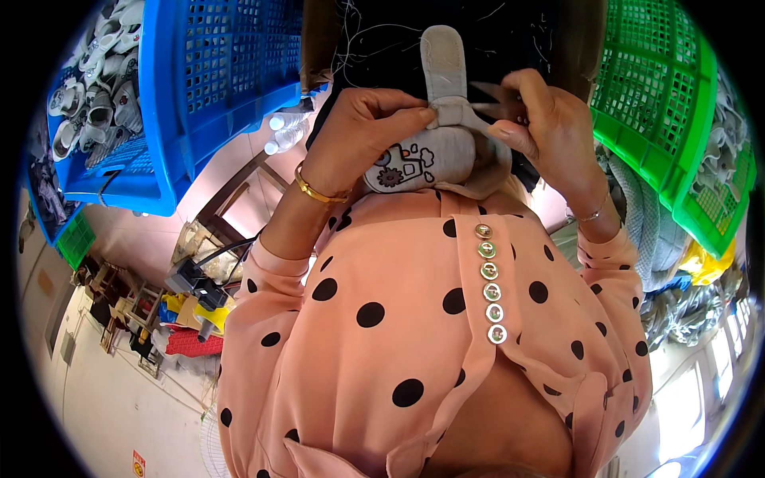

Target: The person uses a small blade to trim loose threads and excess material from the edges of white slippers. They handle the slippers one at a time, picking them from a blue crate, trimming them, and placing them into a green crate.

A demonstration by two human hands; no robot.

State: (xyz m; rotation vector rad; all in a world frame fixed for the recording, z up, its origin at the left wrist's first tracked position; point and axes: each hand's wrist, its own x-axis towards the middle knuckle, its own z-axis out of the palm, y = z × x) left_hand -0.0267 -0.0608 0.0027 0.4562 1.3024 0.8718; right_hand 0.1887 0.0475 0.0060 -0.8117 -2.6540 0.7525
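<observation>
A small light-grey cloth child's shoe point(430, 159) with an embroidered vehicle and gear lies in front of my chest, its long strap point(443, 60) stretched away from me. My left hand point(370, 127) pinches the shoe where the strap meets its body, thumb and fingers closed on the fabric. Close by on the right, my right hand point(554, 131) is closed around small thread snips point(496, 102). Their two blades are apart and point left toward the strap's base, slightly blurred. Part of the snips is hidden in my palm.
Loose white threads lie on the dark surface point(382, 56) beyond the shoe. A blue crate point(223, 64) stands at the left beside several small shoes point(100, 107). At the right is a green crate point(653, 103) with more grey pieces point(721, 151) beyond it.
</observation>
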